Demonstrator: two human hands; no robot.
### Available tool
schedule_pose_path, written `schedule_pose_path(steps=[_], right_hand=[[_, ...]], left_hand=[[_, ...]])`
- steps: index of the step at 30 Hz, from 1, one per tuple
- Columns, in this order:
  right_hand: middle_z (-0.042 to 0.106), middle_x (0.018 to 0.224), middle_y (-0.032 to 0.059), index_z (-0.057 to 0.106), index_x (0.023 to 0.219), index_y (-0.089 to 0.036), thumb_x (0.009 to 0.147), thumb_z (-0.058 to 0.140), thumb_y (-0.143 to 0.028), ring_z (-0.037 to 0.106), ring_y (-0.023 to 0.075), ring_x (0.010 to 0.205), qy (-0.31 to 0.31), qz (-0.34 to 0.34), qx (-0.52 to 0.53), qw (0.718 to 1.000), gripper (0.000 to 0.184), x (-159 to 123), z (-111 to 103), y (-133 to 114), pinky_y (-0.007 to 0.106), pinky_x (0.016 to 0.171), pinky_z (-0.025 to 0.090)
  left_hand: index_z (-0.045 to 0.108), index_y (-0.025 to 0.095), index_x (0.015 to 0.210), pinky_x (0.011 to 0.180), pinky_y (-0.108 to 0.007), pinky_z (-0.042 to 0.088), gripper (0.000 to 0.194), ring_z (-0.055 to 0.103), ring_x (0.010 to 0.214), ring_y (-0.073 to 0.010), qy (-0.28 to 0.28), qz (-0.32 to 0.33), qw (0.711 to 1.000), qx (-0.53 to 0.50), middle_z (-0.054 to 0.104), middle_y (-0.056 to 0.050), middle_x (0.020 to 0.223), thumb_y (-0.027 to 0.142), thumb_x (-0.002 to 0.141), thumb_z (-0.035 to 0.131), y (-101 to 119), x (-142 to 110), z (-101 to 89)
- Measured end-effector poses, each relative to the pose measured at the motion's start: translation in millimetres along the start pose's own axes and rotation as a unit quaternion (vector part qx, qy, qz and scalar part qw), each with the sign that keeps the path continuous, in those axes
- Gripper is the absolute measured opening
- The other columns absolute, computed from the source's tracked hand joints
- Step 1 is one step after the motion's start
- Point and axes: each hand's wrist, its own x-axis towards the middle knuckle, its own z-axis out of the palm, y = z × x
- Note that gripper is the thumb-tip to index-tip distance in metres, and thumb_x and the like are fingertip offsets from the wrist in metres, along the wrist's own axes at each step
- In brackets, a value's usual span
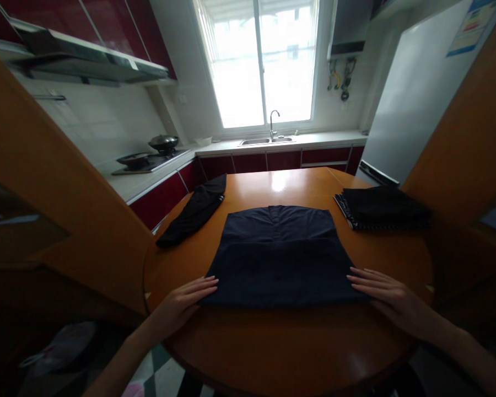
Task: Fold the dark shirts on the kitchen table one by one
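A dark navy garment (pixel 279 270) lies folded on the wooden table, with a short seam or placket running down the middle of its far part. My left hand (pixel 184 300) rests at its near left corner, fingers stretched out over the cloth's edge. On the opposite side, my right hand (pixel 391 295) lies with extended fingers on the near right corner. Both thumbs are low and partly hidden, so I cannot tell whether they reach under the fabric. The garment's near fold runs almost straight between the two hands.
The oval wooden table (pixel 285 342) fills the middle. A stack of folded black clothes (pixel 382 207) sits at its right, and a black garment with white stripes (pixel 196 212) at its left. Behind are a sink (pixel 267 141), a stove (pixel 151 162) and a fridge (pixel 417 94).
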Motion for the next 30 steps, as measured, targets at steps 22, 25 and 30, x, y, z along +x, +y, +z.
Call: schedule_pose_path(steps=[22, 25, 30], right_hand=[[0.074, 0.091, 0.0067, 0.075, 0.092, -0.018, 0.073, 0.073, -0.05, 0.068, 0.0243, 0.082, 0.279, 0.24, 0.196, 0.909, 0.037, 172.7, -78.7, 61.6, 0.034, 0.072, 0.054], [0.075, 0.086, 0.0069, 0.075, 0.09, -0.015, 0.072, 0.072, -0.039, 0.069, 0.0216, 0.079, 0.262, 0.282, 0.211, 0.898, 0.03, 213.0, -53.1, 92.9, 0.031, 0.07, 0.054], [0.073, 0.072, 0.0073, 0.073, 0.073, -0.013, 0.064, 0.072, -0.021, 0.068, 0.019, 0.068, 0.223, 0.362, 0.171, 0.889, 0.012, 252.4, -4.0, 131.1, 0.026, 0.064, 0.053]], left_hand=[[0.076, 0.016, 0.094, 0.066, -0.028, 0.053, 0.055, 0.068, 0.079, -0.0236, 0.282, -0.278, 0.873, -0.284, 0.075, -0.006, 0.087, 0.062, 0.066, 0.078, -32.9, 141.4, -70.7], [0.076, 0.014, 0.094, 0.068, -0.029, 0.053, 0.061, 0.069, 0.08, -0.0241, 0.261, -0.314, 0.861, -0.304, 0.076, -0.007, 0.087, 0.064, 0.058, 0.081, -64.7, 174.6, -58.1], [0.074, 0.015, 0.067, 0.067, -0.031, 0.05, 0.052, 0.067, 0.072, -0.0252, 0.176, -0.378, 0.874, -0.248, 0.073, -0.007, 0.069, 0.06, 0.044, 0.084, -109.9, 205.2, -20.0]])
